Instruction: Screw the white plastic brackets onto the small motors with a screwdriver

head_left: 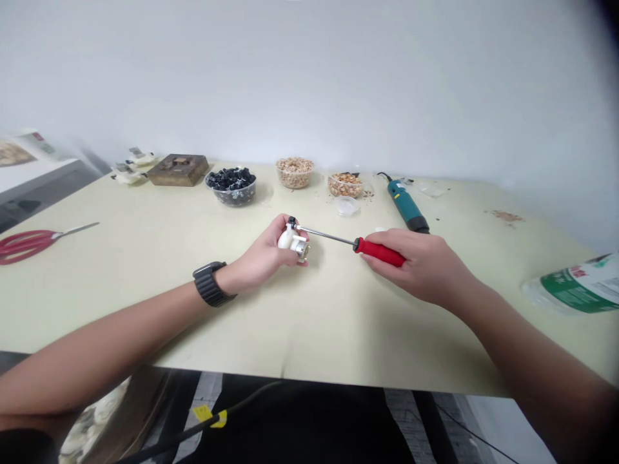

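Near the middle of the table, my left hand (265, 258) is closed around a small white part (287, 240) with a silvery round piece at its lower right and a black piece on top. A watch with a dark band is on that wrist. To the right, my right hand (420, 261) grips the red handle of a screwdriver (380, 251). Its metal shaft points left, and the tip meets or nearly meets the black piece (291, 221); exact contact is too small to tell.
On the pale table (217, 341), a bowl of black pieces (235, 187), two tubs of small brownish pieces (295, 173) (345, 185), a metal block (178, 170) and a teal power tool (405, 205) stand behind. Red scissors (33, 245) lie left, a bottle (575, 287) right.
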### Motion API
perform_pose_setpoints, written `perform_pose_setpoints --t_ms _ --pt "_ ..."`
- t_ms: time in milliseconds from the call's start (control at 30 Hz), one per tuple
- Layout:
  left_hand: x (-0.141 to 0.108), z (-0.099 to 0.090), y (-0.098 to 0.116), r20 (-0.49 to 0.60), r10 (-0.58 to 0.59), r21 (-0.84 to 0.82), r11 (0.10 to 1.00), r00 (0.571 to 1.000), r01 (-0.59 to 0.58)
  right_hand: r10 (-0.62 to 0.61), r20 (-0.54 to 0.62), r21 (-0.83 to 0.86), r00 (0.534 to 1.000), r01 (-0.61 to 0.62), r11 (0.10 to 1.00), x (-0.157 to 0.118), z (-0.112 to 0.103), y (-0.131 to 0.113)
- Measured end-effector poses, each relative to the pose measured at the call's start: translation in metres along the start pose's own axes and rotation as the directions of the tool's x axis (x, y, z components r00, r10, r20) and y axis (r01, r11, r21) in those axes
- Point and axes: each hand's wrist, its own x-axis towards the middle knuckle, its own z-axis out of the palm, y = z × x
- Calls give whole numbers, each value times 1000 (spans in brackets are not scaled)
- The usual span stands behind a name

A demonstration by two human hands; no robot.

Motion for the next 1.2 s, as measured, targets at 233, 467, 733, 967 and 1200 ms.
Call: perform_pose_setpoints --t_ms 233,467,733,967,1200 --pt "-1 -2 2 26 -5 141 990 1000 1 -31 -31 -65 999 29 997 -5 4 0" --pt "0 -11 -1 74 76 349 932 994 -98 97 199 182 975 -134 974 4 -4 1" --pt "0 -12 -1 100 108 390 910 989 -139 245 330 300 911 -348 888 5 -6 3" --pt "3 -11 1 25 43 280 959 999 -48 -26 -38 -81 999 23 996 -3 6 -2" --pt "0 -10 0 47 32 261 964 998 -44 -278 -211 -356 937 192 915 -5 14 -3"
